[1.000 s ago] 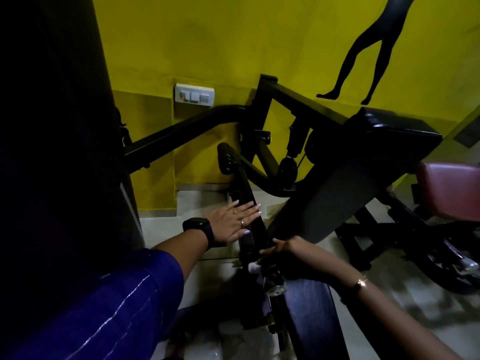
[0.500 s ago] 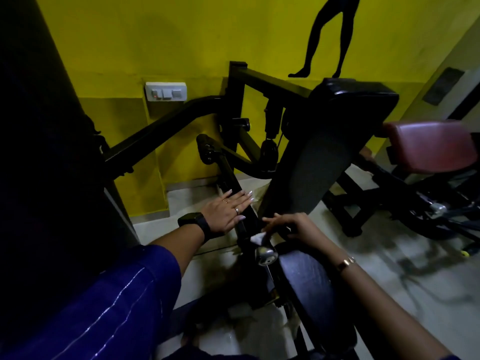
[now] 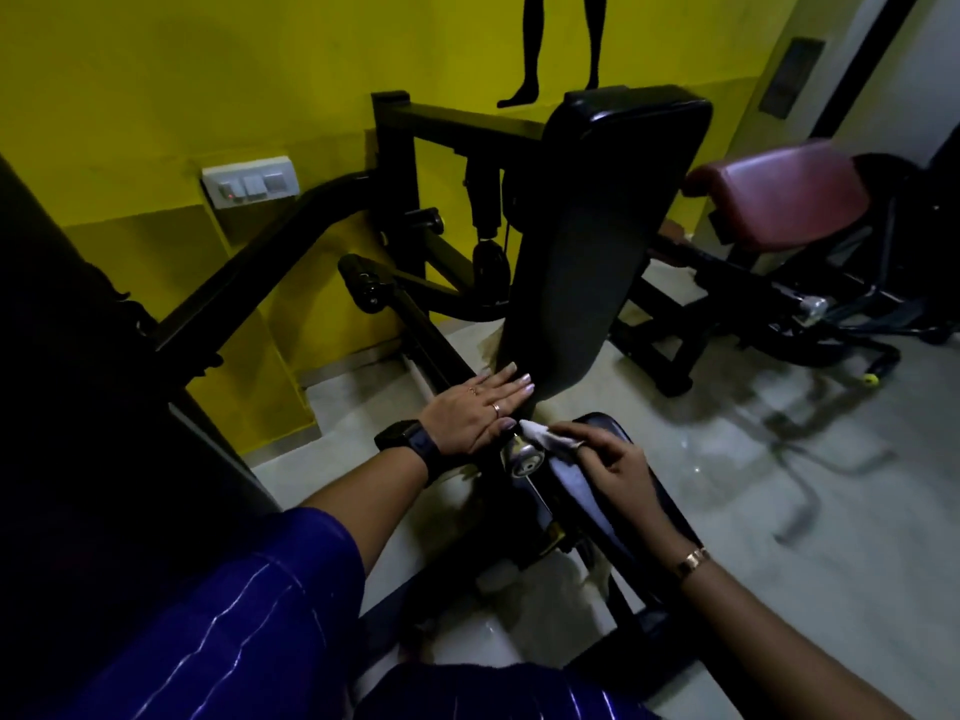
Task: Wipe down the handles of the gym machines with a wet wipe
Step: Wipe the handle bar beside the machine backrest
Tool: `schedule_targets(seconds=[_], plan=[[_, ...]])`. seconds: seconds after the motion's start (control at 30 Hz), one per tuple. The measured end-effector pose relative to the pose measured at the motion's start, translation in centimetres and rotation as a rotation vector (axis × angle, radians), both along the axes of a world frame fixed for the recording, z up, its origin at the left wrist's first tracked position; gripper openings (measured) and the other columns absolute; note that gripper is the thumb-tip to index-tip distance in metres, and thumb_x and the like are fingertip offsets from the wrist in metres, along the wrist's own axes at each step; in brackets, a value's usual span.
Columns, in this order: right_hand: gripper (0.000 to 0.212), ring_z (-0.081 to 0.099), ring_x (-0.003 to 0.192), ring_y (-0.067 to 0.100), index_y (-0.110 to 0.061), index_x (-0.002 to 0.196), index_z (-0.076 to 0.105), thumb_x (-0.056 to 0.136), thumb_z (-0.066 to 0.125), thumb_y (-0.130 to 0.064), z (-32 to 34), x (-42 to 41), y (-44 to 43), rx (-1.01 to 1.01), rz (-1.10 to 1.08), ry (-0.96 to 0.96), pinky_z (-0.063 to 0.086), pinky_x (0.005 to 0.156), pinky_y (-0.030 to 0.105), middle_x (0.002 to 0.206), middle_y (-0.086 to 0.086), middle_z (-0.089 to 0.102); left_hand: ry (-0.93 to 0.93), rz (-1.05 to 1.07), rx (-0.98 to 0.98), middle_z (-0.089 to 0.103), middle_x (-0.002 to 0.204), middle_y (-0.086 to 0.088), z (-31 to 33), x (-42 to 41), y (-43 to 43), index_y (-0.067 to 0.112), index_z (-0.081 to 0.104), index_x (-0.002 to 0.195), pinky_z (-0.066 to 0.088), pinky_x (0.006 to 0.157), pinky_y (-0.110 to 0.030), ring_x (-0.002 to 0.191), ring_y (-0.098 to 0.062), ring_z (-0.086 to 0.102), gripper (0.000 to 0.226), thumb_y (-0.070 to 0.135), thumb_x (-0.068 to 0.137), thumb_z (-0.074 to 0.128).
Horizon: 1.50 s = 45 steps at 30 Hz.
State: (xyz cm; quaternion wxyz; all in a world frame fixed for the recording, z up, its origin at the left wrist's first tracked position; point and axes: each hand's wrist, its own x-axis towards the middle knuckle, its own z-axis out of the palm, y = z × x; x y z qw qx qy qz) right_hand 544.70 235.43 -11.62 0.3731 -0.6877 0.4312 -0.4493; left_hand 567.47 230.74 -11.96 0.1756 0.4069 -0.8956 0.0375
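A black gym machine fills the middle, with a tall back pad (image 3: 587, 241) and a black seat pad (image 3: 618, 491). My left hand (image 3: 480, 410) lies flat with straight fingers on the machine's black frame bar (image 3: 426, 335). My right hand (image 3: 610, 459) pinches a white wet wipe (image 3: 543, 433) and holds it against the seat pad's front end, right beside a round silver knob (image 3: 524, 457). A padded black handle (image 3: 363, 283) sticks out further up the bar, apart from both hands.
A yellow wall (image 3: 208, 85) with a white switch plate (image 3: 249, 181) stands behind the machine. A dark panel (image 3: 78, 407) blocks the left side. Another machine with a maroon pad (image 3: 779, 192) sits at the right. Pale floor (image 3: 779, 485) lies open to the right.
The view has swung right and down. My right hand has drawn the wipe up from under the frame onto the seat pad's front end by the knob. My left hand stays on the bar.
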Motion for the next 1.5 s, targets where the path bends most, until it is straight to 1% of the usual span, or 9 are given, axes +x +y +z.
schedule_targets(seconds=[0.13,0.27,0.53,0.73,0.93,1.03,1.23,1.37,1.5], plan=[[0.029,0.06,0.089,-0.015,-0.016,0.1,0.075,0.082,0.054,-0.025,-2.6,0.8,2.1,-0.159,-0.173,0.089,0.044,0.079,0.005,0.098,-0.008,0.07,-0.008,-0.036,-0.016,0.062,0.13,-0.014,0.3,-0.7,0.0,0.001,0.06,0.128,0.034,0.107,-0.037,0.125,-0.035,0.054,0.068,0.04,0.106,0.009],[0.019,0.061,0.088,-0.008,-0.024,0.098,0.07,0.081,0.065,-0.017,-3.2,2.0,3.0,0.037,-0.249,0.021,0.045,0.079,0.011,0.098,-0.008,0.07,0.081,0.02,0.028,0.065,0.125,-0.013,-0.4,-1.1,0.1,0.001,0.062,0.126,0.047,0.098,-0.052,0.124,-0.038,0.055,0.069,0.04,0.106,0.008],[0.028,0.067,0.084,0.008,-0.01,0.106,0.065,0.095,0.043,0.005,-3.2,3.3,3.5,0.489,-0.246,-0.615,0.052,0.079,0.024,0.092,-0.004,0.074,0.196,0.077,0.056,0.059,0.133,-0.014,-0.9,-1.7,0.9,0.003,0.057,0.132,0.021,0.111,-0.033,0.132,-0.034,0.047,0.069,0.041,0.105,0.007],[0.014,0.057,0.083,0.027,-0.003,0.09,0.066,0.095,0.054,-0.006,-3.1,3.1,3.2,0.606,-0.295,-0.594,0.045,0.073,0.033,0.088,0.018,0.066,0.238,0.101,0.039,0.059,0.134,-0.013,-1.2,-2.0,1.0,0.004,0.057,0.132,0.021,0.111,-0.033,0.131,-0.033,0.049,0.068,0.04,0.105,0.008],[0.017,0.048,0.06,0.018,-0.017,0.083,0.05,0.086,0.056,-0.002,-2.8,3.3,3.0,0.49,-0.393,-0.476,0.037,0.058,0.028,0.059,-0.004,0.057,0.237,0.121,0.04,0.059,0.134,-0.013,-1.0,-2.2,1.3,0.003,0.058,0.132,0.023,0.11,-0.034,0.13,-0.032,0.05,0.067,0.04,0.105,0.008],[0.031,0.056,0.07,0.023,-0.024,0.104,0.054,0.091,0.046,0.002,-2.1,3.6,3.5,0.444,-0.332,-0.502,0.043,0.063,0.033,0.084,0.007,0.068,0.236,0.138,0.063,0.058,0.136,-0.012,-1.0,-2.3,1.4,0.005,0.056,0.133,0.02,0.111,-0.031,0.132,-0.03,0.048,0.068,0.042,0.105,0.008],[0.046,0.058,0.113,0.01,-0.016,0.135,0.052,0.09,0.044,-0.022,-3.0,4.2,4.5,0.135,-0.242,-0.176,0.043,0.098,0.022,0.133,0.005,0.059,0.236,0.137,0.047,0.058,0.135,-0.013,-0.9,-2.3,1.4,0.004,0.057,0.133,0.021,0.11,-0.032,0.131,-0.032,0.048,0.054,0.032,0.103,0.021],[0.062,0.019,0.146,0.024,-0.008,0.149,0.028,0.088,0.041,-0.011,-5.4,4.3,4.2,-0.355,-0.004,0.215,0.014,0.119,0.027,0.156,0.012,0.022,0.232,0.126,0.034,0.059,0.134,-0.015,-1.2,-2.2,1.1,0.001,0.057,0.132,0.023,0.109,-0.035,0.129,-0.034,0.05,0.048,0.021,0.098,0.029],[0.086,0.001,0.149,0.023,-0.015,0.154,-0.001,0.086,0.05,-0.025,-8.7,3.8,4.1,-0.632,0.009,0.541,0.009,0.121,0.037,0.162,0.002,-0.007,0.232,0.131,0.019,0.057,0.135,-0.016,-1.6,-2.1,1.1,-0.001,0.055,0.133,0.023,0.108,-0.037,0.129,-0.036,0.049,0.052,0.03,0.102,0.026]])
